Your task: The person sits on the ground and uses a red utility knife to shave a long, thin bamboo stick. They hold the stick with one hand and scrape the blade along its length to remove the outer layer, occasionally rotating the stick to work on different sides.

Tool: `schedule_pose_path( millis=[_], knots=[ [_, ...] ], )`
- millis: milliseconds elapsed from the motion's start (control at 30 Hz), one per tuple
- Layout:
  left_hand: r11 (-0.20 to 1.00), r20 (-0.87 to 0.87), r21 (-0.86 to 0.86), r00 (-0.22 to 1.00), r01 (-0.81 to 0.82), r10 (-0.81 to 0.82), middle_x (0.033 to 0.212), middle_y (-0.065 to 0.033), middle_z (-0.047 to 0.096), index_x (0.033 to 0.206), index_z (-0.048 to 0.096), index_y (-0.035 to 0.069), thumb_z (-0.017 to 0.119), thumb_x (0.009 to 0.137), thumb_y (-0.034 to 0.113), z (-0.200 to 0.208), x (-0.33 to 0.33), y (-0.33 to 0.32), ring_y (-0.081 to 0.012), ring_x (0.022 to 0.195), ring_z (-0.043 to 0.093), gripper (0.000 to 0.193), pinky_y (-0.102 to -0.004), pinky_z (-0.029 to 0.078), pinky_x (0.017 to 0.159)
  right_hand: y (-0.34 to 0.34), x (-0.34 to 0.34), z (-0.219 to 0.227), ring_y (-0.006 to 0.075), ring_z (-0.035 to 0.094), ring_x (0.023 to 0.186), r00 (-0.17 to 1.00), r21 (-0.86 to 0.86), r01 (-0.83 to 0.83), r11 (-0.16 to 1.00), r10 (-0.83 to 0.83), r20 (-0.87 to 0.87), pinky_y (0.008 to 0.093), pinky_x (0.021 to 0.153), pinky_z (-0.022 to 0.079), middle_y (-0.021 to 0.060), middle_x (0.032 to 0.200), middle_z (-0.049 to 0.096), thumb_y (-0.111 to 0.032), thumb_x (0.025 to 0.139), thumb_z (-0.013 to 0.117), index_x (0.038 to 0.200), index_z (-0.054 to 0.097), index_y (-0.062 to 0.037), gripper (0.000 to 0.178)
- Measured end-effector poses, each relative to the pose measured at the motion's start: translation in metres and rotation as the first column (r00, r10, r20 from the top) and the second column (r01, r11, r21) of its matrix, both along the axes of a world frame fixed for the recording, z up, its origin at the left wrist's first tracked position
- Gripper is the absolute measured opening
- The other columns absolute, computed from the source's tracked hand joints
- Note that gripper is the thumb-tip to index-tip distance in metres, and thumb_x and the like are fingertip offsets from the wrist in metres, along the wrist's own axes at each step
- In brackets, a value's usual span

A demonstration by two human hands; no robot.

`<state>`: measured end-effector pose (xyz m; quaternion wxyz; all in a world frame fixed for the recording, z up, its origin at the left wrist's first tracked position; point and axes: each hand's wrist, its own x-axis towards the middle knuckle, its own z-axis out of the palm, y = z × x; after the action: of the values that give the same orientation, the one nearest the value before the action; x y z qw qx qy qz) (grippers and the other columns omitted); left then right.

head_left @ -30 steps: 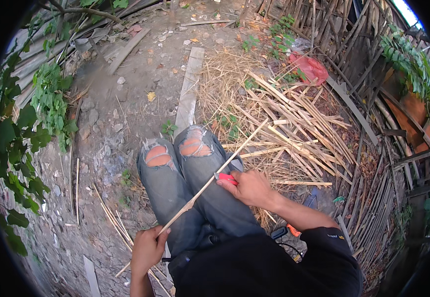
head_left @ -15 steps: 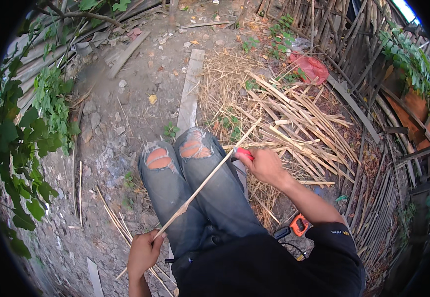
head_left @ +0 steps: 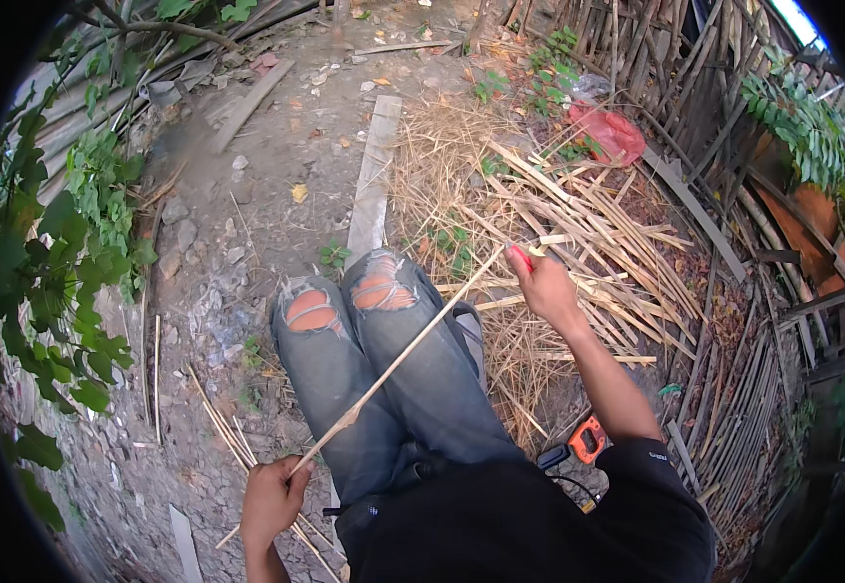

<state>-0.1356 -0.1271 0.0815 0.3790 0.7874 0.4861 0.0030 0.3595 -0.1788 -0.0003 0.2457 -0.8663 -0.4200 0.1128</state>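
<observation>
A long thin bamboo strip (head_left: 408,352) slants across my thighs, with a knobby node near its lower part. My left hand (head_left: 271,497) grips its near end at the lower left, fingers closed round it. Beyond my knees, to the right, my right hand (head_left: 547,290) is closed on a red-handled knife (head_left: 517,257) beside the strip's far tip. My fist hides most of the knife, and its blade is hard to make out. Whether it touches the strip, I cannot tell.
Split strips (head_left: 587,288) lie heaped at the right, with shavings (head_left: 442,146) beside them. A grey plank (head_left: 375,175) lies beyond my knees. An orange-handled tool (head_left: 588,440) is by my right hip; several finished-looking thin strips (head_left: 216,416) are at the left. A stick fence (head_left: 675,87) stands far right.
My right hand with the knife has moved up and to the right, out to the strip's far tip. My left hand has shifted slightly left and down, still holding the strip.
</observation>
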Motion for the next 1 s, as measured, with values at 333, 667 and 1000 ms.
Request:
schedule_pose_path(
  millis=[333, 667, 1000],
  knots=[
    [0.98, -0.041, 0.201, 0.999, 0.002, 0.007, 0.067, -0.0215, 0.061, 0.101, 0.074, 0.004, 0.068, 0.096, 0.018, -0.006, 0.008, -0.006, -0.0416, 0.064, 0.065, 0.016, -0.0473, 0.049, 0.06, -0.014, -0.097, 0.024, 0.0479, 0.067, 0.067, 0.974, -0.061, -0.227, 0.972, 0.226, -0.025, 0.0544, 0.064, 0.051, 0.0288, 0.063, 0.063, -0.063, 0.103, 0.052, 0.075, 0.071, 0.0026, 0.074],
    [0.934, -0.082, 0.357, 0.996, 0.014, 0.016, 0.072, -0.0196, 0.066, 0.117, 0.076, 0.009, 0.069, 0.093, 0.013, -0.005, 0.013, -0.014, -0.0401, 0.066, 0.067, 0.026, -0.0472, 0.051, 0.063, -0.022, -0.106, 0.035, 0.0491, 0.068, 0.073, 0.954, -0.101, -0.299, 0.949, 0.298, -0.029, 0.0559, 0.073, 0.053, 0.0309, 0.071, 0.065, -0.061, 0.103, 0.052, 0.079, 0.072, 0.0035, 0.072],
    [0.952, 0.021, 0.304, 0.999, -0.031, 0.026, 0.069, -0.0188, 0.065, 0.11, 0.078, 0.004, 0.071, 0.092, 0.011, -0.011, 0.01, -0.01, -0.0322, 0.061, 0.067, 0.02, -0.0408, 0.05, 0.061, 0.0, 0.032, -0.033, 0.022, 0.049, 0.056, 0.936, 0.229, 0.182, 0.956, -0.098, -0.337, 0.0405, 0.061, 0.043, 0.0069, 0.058, 0.052, -0.064, 0.103, 0.053, 0.072, 0.062, 0.0028, 0.074]
  ],
)
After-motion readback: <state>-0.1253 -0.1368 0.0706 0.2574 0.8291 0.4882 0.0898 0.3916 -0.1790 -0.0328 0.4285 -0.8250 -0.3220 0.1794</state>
